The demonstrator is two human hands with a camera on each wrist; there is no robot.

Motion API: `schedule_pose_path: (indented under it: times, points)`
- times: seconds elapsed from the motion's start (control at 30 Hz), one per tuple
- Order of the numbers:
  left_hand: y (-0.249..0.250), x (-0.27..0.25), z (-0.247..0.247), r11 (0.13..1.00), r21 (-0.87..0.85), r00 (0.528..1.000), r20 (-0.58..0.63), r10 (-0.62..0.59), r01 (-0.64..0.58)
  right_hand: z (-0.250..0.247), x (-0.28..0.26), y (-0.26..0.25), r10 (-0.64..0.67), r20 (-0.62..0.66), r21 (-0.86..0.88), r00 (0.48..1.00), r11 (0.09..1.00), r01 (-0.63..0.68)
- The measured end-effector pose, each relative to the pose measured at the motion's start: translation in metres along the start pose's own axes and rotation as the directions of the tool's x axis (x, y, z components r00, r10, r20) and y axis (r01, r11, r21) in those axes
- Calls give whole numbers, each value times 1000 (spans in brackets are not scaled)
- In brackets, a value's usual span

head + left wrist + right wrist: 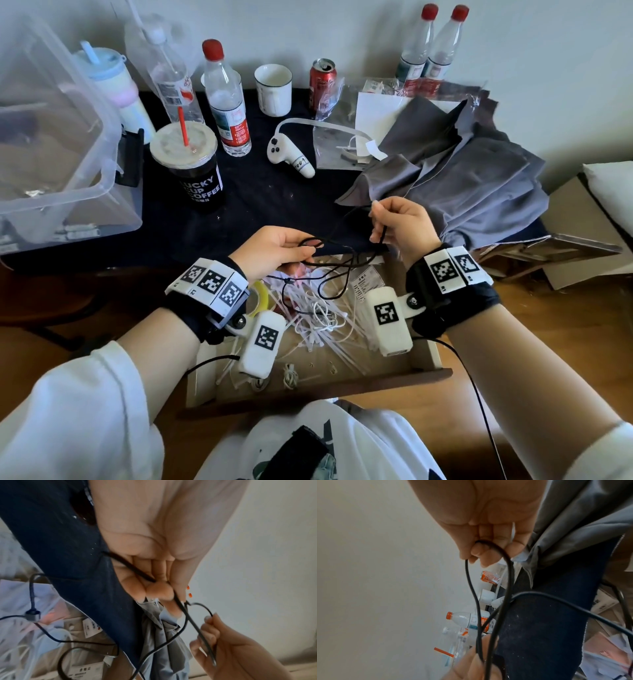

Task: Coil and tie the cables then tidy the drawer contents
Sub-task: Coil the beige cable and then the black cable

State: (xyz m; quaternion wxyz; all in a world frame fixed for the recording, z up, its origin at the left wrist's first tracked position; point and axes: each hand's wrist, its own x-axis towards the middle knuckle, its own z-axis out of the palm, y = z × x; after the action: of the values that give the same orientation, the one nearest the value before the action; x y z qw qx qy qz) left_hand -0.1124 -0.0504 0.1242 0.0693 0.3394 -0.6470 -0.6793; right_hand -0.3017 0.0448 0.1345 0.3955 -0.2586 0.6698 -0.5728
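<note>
A thin black cable [339, 270] hangs in loose loops between both hands above the open wooden drawer [424, 371]. My left hand [277, 251] pinches a small loop of it between thumb and fingers; in the left wrist view the black cable [137, 572] crosses the left hand [157, 588]. My right hand [399, 224], a little higher and further right, holds a bend of the cable with curled fingers; in the right wrist view the black cable [505, 563] loops out of the right hand [489, 545]. White zip ties [329, 339] and a white cord [325, 320] lie tangled in the drawer.
The dark-clothed table [274, 205] behind the drawer carries a clear plastic bin [58, 144], a coffee cup with red straw [191, 164], water bottles [227, 102], a white mug [274, 89], a red can [322, 82], a white controller [291, 156] and crumpled grey cloth [462, 178].
</note>
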Motion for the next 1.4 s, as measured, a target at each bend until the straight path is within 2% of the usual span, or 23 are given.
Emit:
schedule_pose_path:
  times: [0.07, 0.1, 0.13, 0.2, 0.27, 0.33, 0.37, 0.5, 0.6, 0.67, 0.73, 0.8, 0.87, 0.93, 1.03, 1.13, 1.2, 1.27, 1.33, 1.4]
  points:
    - [0, 0, -1, 1000, 4, 1000, -7, 3, -3, 1, -3, -3, 91, 88, -49, 992, 995, -87]
    - [1, 1, 0, 1000, 13, 1000, 5, 5, -5, 3, -4, -3, 106, 138, -133, 985, 987, -88]
    - [2, 1, 1, 1000, 30, 1000, 21, 7, -7, 4, -6, -3, 105, 181, -254, 978, 966, -57]
    - [5, 2, 4, 997, 77, 999, 52, 0, -4, 6, -6, -2, 75, 237, -511, 969, 858, 59]
    - [6, 2, 6, 995, 102, 997, 83, 2, -10, 7, -6, -3, 13, 249, -629, 968, 762, 152]
    - [6, 2, 6, 993, 117, 997, 82, 10, -20, 5, -5, -4, -24, 252, -638, 967, 748, 185]
    - [4, 2, 4, 993, 118, 998, 68, 10, -18, 3, -4, -3, -24, 238, -608, 971, 776, 169]
    - [-9, 0, -9, 997, 73, 1000, -27, -10, 12, -16, 3, 5, -81, 62, -472, 995, 876, 101]
    - [-16, 1, -16, 999, 48, 997, -77, -17, 21, -21, 3, 13, -126, 5, -501, 992, 858, 112]
    - [-15, 2, -14, 997, 71, 996, -91, 2, 4, -20, 1, 18, -149, 52, -606, 988, 781, 149]
    - [-12, 4, -12, 997, 78, 995, -99, 30, -22, -15, -2, 18, -37, 188, -750, 981, 640, 168]
    - [-8, 5, -7, 994, 98, 995, -82, 53, -45, -6, -7, 18, 95, 311, -829, 946, 515, 220]
    - [-5, 6, -2, 993, 106, 996, -70, 60, -52, 8, -13, 17, 107, 396, -799, 912, 530, 285]
    - [-6, 8, -1, 999, 33, 991, -126, 41, -37, 17, -16, 18, 40, 431, -706, 901, 638, 309]
    - [-12, 11, -13, 995, -51, 954, -284, -93, 82, 13, -14, 23, -71, 374, -491, 925, 831, 262]
    - [-26, 6, -29, 965, -120, 911, -322, -260, 233, 0, -11, 22, -218, 270, -115, 938, 960, 256]
    - [-37, 2, -33, 934, -139, 895, -271, -355, 328, -6, -8, 15, -275, 200, 105, 940, 960, 259]
    - [-47, 1, -33, 906, -121, 884, -200, -422, 405, -10, -5, 8, -313, 184, 217, 932, 938, 272]
    - [-48, 3, -30, 907, -68, 887, -190, -420, 415, -8, -3, 2, -329, 201, 195, 923, 936, 292]
    - [-42, 10, -27, 946, -6, 911, -269, -314, 324, -3, -2, -2, -355, 233, 142, 905, 933, 330]
